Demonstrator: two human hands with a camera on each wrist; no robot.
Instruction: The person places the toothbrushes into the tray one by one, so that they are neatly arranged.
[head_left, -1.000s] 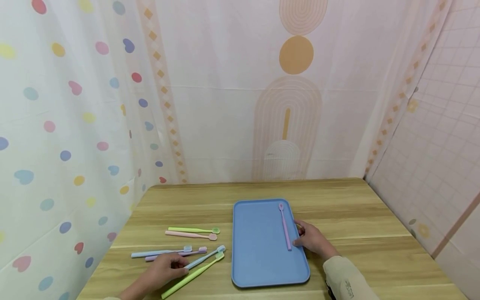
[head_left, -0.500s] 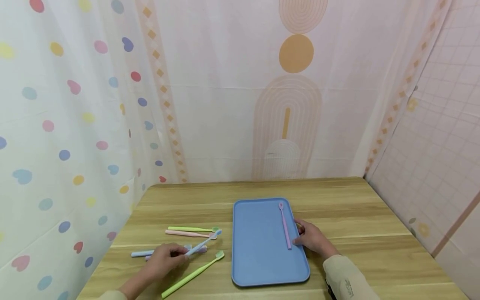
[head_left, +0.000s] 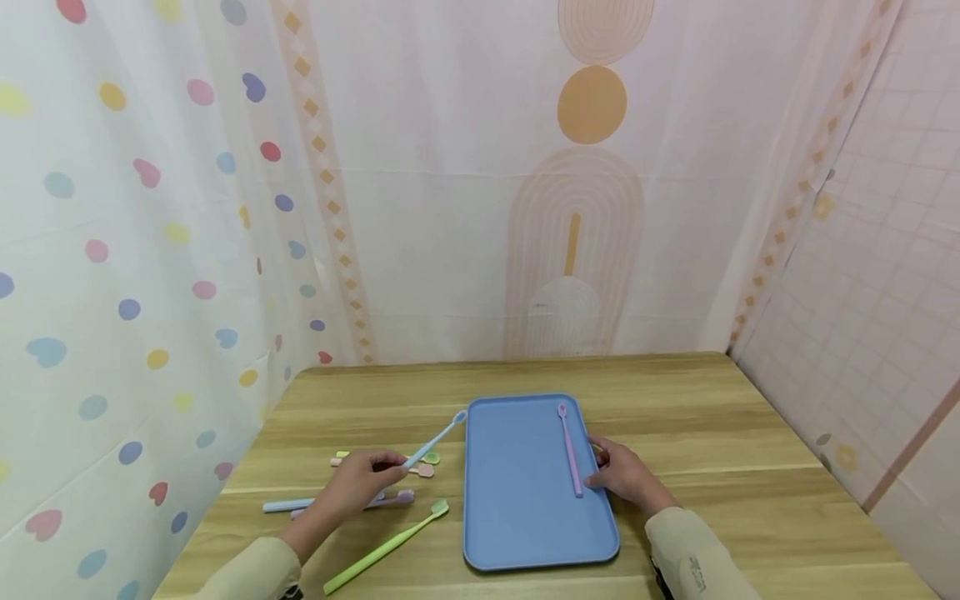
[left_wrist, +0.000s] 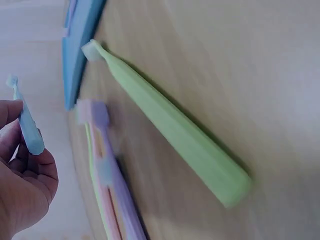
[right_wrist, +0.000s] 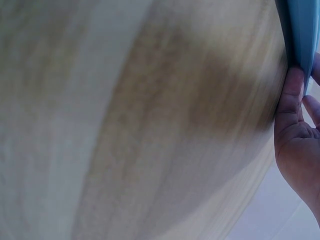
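Note:
My left hand pinches the handle of a light blue toothbrush, raised over the table with its head pointing away to the right, near the tray's left corner. In the left wrist view the handle end of this toothbrush sticks out between thumb and fingers. My right hand grips the right rim of a blue tray, thumb on one side and fingers on the other, as the right wrist view also shows. On the tray, beside the right thumb, lies a purple toothbrush.
A green toothbrush lies slanted left of the tray. Beyond it, partly hidden by the left hand and forearm, are a blue toothbrush, a purple one, a pink one and another green one. Curtains enclose the wooden table.
My left hand has lifted the light blue toothbrush off the table and carried it forward and right, toward the tray. The right hand and the tray have stayed in place.

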